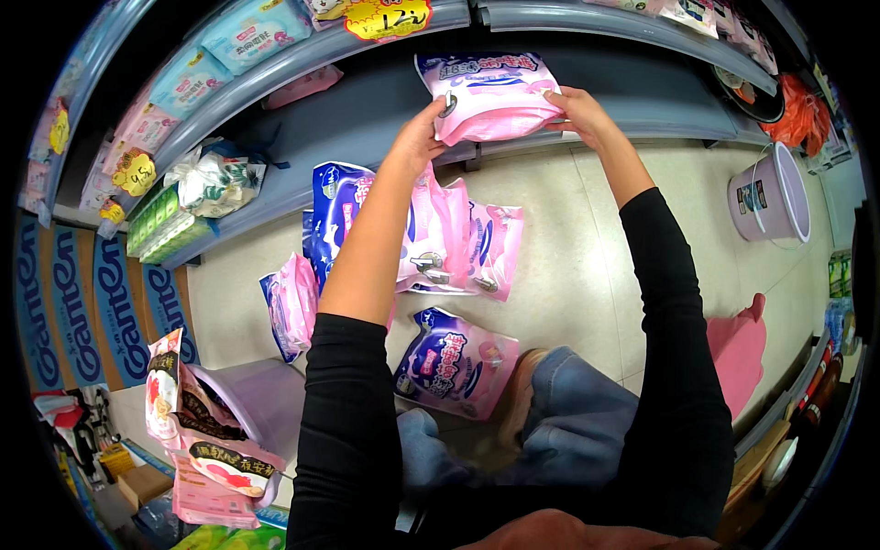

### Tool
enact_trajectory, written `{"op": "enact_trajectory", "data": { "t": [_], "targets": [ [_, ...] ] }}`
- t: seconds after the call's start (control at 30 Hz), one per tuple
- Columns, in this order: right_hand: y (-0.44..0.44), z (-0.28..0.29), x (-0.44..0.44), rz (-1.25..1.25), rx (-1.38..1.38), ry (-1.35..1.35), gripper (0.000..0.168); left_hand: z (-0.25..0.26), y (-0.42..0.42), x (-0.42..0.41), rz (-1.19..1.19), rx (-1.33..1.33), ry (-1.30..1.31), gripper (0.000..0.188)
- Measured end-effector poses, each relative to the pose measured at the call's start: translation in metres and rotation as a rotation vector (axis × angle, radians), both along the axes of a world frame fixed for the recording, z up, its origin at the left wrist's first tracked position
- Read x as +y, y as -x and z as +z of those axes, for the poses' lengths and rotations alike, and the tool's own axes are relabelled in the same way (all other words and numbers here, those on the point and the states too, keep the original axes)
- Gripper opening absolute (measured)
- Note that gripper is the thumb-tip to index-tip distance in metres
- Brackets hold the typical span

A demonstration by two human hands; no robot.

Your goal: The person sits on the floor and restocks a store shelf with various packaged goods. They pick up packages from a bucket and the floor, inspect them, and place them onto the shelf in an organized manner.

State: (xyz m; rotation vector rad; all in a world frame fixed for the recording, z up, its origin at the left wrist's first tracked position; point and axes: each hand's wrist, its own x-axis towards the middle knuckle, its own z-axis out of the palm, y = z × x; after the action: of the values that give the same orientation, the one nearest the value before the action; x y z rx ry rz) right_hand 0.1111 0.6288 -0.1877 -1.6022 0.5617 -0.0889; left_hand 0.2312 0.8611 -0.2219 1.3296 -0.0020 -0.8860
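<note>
A pink, white and dark blue plastic package (491,96) is held at the lowest shelf, over its front part. My left hand (421,134) grips its left edge, and my right hand (579,115) grips its right edge. Below, on the floor, several similar packages (440,240) lie in an overlapping pile, partly behind my left forearm. Left of that pile a smaller pink and blue package (292,306) lies on the floor. Another one (457,364) rests near my shoe.
A tipped lilac bucket (268,405) with pink packages (230,467) stands at lower left. A second lilac bucket (770,196) is at right, above a pink stool (739,354). The grey bottom shelf (371,103) bears a white bag (220,182) and green packs (161,227). Cartons (110,302) line the left.
</note>
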Motion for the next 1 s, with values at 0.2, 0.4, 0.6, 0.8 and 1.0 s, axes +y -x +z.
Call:
{"op": "enact_trajectory", "data": {
  "t": [0.2,0.4,0.6,0.8,1.0],
  "targets": [
    [-0.013,0.011,0.052,0.036,-0.045,-0.012,0.03,0.022,-0.006,0.043,0.066,-0.119,-0.131,0.044],
    [-0.026,0.033,0.118,0.141,-0.044,-0.031,0.027,0.053,-0.012,0.13,-0.096,-0.003,-0.026,0.038],
    [-0.031,0.031,0.193,0.379,-0.132,-0.094,0.026,0.062,-0.022,0.227,-0.033,0.022,-0.008,0.037],
    [-0.058,0.025,0.253,0.375,-0.079,-0.09,0.044,0.049,-0.021,0.289,0.075,-0.136,-0.081,0.043],
    [-0.051,0.022,0.281,0.636,-0.023,-0.016,0.04,0.034,-0.021,0.326,-0.03,-0.141,0.021,0.058]
  ]
}}
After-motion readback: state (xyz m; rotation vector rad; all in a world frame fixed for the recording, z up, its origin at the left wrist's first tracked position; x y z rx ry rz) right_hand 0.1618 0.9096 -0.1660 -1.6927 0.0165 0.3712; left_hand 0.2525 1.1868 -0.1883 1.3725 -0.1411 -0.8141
